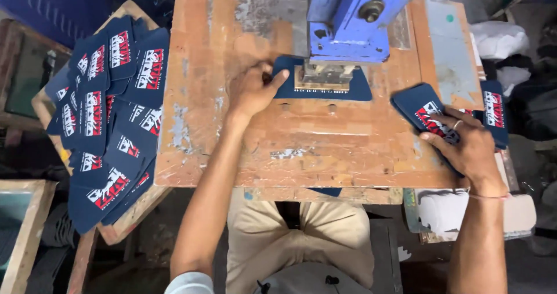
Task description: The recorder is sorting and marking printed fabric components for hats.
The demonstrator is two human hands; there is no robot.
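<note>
Navy card (322, 88) under blue press (348, 21), 12 o'clock on wooden surface (278, 149); left hand (252, 91) grip pressed flat on its edge. Right hand (464, 146) grip pinching printed card stack (423, 111), 3 o'clock. Finished cards (104, 125) heaped, 9 o'clock.

A press (348, 27) stands at the far middle of the worktable (232, 149), with one patch (360, 89) lying under its head. The left hand (250, 91) touches that patch's left end. To the right, the right hand (467, 146) rests on a small stack (420, 111) at the table's edge — a large pile (107, 120) lies on a board left of the table.
</note>
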